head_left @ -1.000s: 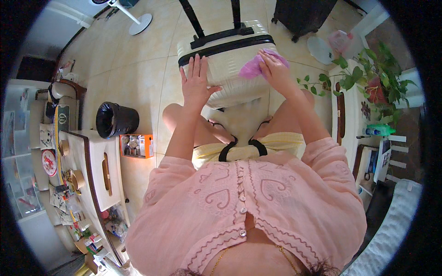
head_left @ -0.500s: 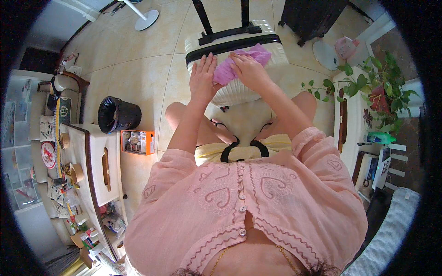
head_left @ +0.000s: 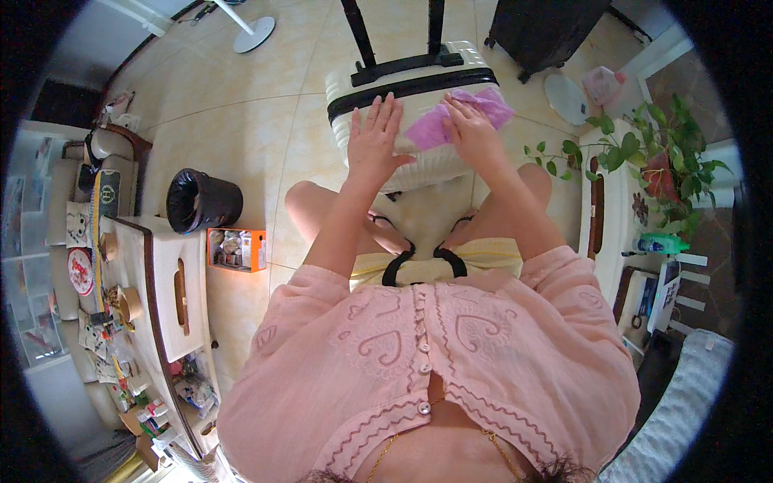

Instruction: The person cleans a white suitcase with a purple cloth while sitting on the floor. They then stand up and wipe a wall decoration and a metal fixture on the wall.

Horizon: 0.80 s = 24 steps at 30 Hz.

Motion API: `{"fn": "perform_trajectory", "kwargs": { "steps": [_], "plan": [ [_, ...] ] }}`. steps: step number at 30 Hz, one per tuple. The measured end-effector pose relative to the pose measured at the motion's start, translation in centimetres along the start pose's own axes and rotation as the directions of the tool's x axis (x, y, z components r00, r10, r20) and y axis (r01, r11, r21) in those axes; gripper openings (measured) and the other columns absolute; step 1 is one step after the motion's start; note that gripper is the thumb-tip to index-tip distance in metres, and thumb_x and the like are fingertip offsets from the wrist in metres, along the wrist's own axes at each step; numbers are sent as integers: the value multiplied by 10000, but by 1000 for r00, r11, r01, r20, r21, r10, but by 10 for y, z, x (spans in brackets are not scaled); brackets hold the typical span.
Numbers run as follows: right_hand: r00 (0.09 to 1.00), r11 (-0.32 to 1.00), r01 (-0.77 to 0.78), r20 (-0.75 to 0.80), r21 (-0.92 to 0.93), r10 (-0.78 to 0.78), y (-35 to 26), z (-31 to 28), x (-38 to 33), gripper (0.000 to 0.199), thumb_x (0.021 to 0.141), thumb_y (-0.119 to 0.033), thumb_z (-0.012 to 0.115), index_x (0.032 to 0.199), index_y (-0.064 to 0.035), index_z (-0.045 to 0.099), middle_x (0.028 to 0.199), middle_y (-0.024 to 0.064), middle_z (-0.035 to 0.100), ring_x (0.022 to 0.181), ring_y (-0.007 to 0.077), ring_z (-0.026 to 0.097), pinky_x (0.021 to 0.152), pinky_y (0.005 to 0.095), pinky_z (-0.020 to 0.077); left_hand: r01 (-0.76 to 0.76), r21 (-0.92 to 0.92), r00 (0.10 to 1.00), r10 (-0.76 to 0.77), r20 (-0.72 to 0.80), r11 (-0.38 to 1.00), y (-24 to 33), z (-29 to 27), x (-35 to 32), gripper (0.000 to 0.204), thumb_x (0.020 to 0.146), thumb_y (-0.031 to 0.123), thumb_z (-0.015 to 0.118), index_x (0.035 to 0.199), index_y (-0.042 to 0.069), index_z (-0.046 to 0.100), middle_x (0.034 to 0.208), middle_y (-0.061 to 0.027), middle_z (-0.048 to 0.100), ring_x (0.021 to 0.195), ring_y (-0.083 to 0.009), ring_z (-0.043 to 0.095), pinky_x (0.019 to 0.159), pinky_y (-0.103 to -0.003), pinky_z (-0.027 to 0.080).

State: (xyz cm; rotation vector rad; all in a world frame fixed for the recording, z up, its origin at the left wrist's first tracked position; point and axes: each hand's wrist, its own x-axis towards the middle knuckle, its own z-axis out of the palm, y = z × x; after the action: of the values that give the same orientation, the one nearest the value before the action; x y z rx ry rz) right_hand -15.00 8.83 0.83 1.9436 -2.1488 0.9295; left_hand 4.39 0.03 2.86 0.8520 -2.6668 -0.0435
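Note:
In front of my bare legs stands a white ribbed suitcase (head_left: pixel 435 167) with a black band and its pull-out handle (head_left: pixel 407 68) raised. My left hand (head_left: pixel 374 141) rests on its left part, palm down, fingers stretched and thumb out to the side, holding nothing. Toward the right side of the suitcase, my right hand (head_left: pixel 477 138) presses a crumpled purple cloth (head_left: pixel 427 130) against the shell, its fingers bent over the fabric. Part of the cloth lies hidden under that hand and spreads out on both sides of it.
A black bin (head_left: pixel 203 201) and an orange-edged box (head_left: pixel 237 249) stand at my left beside a white cabinet (head_left: pixel 181 298). Far right is a dark suitcase (head_left: pixel 543 36). A leafy plant (head_left: pixel 668 161) overhangs the right cabinet, near a green bottle (head_left: pixel 660 243).
My right hand has slid to the right with the purple cloth, away from my left hand. My left hand's fingers have spread, and its thumb has come away from the cloth.

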Motion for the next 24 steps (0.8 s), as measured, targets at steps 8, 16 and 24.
{"fn": "perform_trajectory", "kwargs": {
  "steps": [8,16,24],
  "plan": [
    [998,1000,4,-56,-24,-5,-1,15,10,355,904,-252,482,1158,-15,556,1210,143,564,1122,297,525,990,407,382,3,22,999,-4,50,1000,-15,13,13,980,546,387,808,1370,111,355,1440,-61,343,1325,-252,324,1064,-488,259],
    [1000,999,-28,4,-31,28,-12,0,4,374,910,-266,475,1188,-24,542,1241,133,547,1135,286,521,993,411,379,-23,-7,998,23,61,1000,-13,-1,10,1013,540,406,812,1380,102,334,1443,-102,322,1334,-288,298,1065,-548,211],
    [998,993,44,-48,-114,-50,1,18,18,370,928,-265,440,1201,-35,537,1285,92,526,1218,237,467,1037,397,331,-28,-5,998,28,52,1000,-7,5,15,1073,536,528,776,1380,39,327,1442,-104,324,1350,-246,272,1102,-489,176]
  ]
}}
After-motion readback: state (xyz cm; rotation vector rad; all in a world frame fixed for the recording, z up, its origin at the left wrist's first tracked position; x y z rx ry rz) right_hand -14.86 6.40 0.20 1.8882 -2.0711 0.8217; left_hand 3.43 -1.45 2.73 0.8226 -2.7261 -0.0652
